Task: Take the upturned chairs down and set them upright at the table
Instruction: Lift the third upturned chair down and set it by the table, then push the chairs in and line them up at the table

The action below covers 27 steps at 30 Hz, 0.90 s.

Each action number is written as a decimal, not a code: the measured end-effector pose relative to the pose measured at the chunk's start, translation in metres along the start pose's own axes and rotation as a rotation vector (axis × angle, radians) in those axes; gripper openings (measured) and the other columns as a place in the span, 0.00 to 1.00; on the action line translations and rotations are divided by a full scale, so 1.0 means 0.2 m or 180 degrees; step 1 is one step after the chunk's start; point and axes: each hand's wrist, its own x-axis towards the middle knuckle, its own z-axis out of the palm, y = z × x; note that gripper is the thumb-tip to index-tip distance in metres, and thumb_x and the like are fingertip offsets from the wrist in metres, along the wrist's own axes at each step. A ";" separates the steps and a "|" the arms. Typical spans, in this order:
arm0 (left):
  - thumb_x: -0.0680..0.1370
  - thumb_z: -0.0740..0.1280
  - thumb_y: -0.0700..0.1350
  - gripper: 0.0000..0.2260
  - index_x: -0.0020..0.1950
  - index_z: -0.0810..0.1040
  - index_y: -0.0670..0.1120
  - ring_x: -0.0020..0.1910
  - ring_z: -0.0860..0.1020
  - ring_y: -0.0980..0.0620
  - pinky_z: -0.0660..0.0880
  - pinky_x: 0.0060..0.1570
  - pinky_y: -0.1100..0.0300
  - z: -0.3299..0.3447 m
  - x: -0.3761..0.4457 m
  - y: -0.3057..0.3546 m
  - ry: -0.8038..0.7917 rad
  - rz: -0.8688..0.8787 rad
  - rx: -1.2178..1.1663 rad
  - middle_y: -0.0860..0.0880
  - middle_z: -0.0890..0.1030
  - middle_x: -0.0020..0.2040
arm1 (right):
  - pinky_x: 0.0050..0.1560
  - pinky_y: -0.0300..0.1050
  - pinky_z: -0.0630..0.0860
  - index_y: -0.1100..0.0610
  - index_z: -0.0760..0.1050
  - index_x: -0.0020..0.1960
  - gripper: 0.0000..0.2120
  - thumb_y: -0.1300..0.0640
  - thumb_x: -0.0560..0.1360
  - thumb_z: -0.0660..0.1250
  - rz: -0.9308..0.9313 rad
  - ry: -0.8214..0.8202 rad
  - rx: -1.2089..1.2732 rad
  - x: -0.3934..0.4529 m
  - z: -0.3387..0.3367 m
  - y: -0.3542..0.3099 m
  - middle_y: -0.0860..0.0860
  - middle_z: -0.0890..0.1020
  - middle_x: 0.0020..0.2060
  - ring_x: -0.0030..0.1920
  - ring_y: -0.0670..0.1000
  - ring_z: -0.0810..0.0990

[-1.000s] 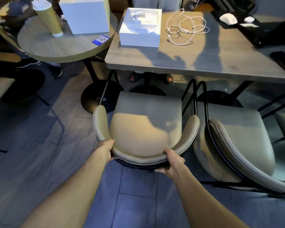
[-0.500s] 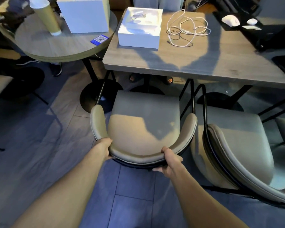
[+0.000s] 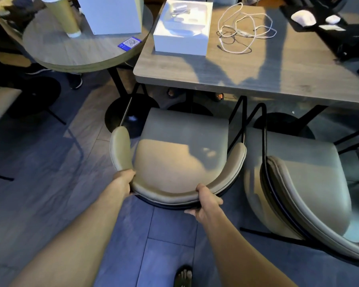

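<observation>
chair (image 3: 174, 162) | standing upright on the floor, seat nosing under the counter (image 3: 247, 75) | your left hand (image 3: 123, 183) and right hand (image 3: 207, 204) fingers are clasping its backrest | neighbouring chair (image 3: 303, 183) is sitting upright beside it | no upturned chairs showing

Bare forearms, no sleeves; dark sandal (image 3: 182, 277) on foot.

Two beige chairs upright: one (image 3: 180, 150) facing table (image 3: 247, 75), 2nd (image 3: 303, 183) beside it.
</observation>
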 end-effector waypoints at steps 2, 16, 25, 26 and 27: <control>0.80 0.62 0.40 0.15 0.66 0.72 0.39 0.39 0.76 0.45 0.76 0.35 0.48 0.01 -0.01 0.00 -0.0016 0.0034 -0.0077 0.39 0.80 0.53 | 0.53 0.73 0.76 0.57 0.53 0.70 0.32 0.60 0.74 0.69 0.0002 0.0011 -0.0028 0.02 -0.01 -0.01 0.58 0.70 0.67 0.64 0.63 0.73; 0.78 0.65 0.52 0.21 0.67 0.73 0.42 0.46 0.78 0.45 0.75 0.41 0.50 -0.01 -0.17 -0.01 -0.0051 -0.0079 -0.0430 0.42 0.79 0.60 | 0.56 0.64 0.76 0.55 0.69 0.64 0.29 0.38 0.72 0.71 0.0320 -0.0555 -0.0644 -0.10 -0.15 -0.09 0.55 0.73 0.57 0.57 0.58 0.74; 0.77 0.64 0.59 0.31 0.71 0.67 0.39 0.66 0.73 0.41 0.72 0.55 0.49 0.48 -0.86 -0.26 -0.0793 -0.1084 -0.0344 0.41 0.73 0.61 | 0.55 0.55 0.74 0.53 0.70 0.52 0.20 0.36 0.75 0.63 0.0091 0.0234 0.0321 -0.22 -1.04 -0.50 0.55 0.72 0.35 0.37 0.51 0.69; 0.77 0.64 0.60 0.32 0.71 0.67 0.38 0.64 0.74 0.42 0.72 0.53 0.49 0.58 -0.92 -0.28 -0.0926 -0.1060 -0.0277 0.41 0.74 0.56 | 0.55 0.55 0.74 0.55 0.70 0.48 0.21 0.37 0.75 0.63 0.0177 0.0269 0.0412 -0.21 -1.14 -0.53 0.56 0.72 0.32 0.38 0.52 0.71; 0.76 0.64 0.61 0.32 0.70 0.68 0.38 0.61 0.75 0.42 0.72 0.52 0.49 0.68 -0.97 -0.29 -0.1032 -0.1036 -0.0179 0.41 0.75 0.52 | 0.58 0.54 0.74 0.58 0.71 0.48 0.22 0.37 0.76 0.63 0.0282 0.0290 0.0457 -0.22 -1.22 -0.56 0.57 0.74 0.36 0.44 0.55 0.75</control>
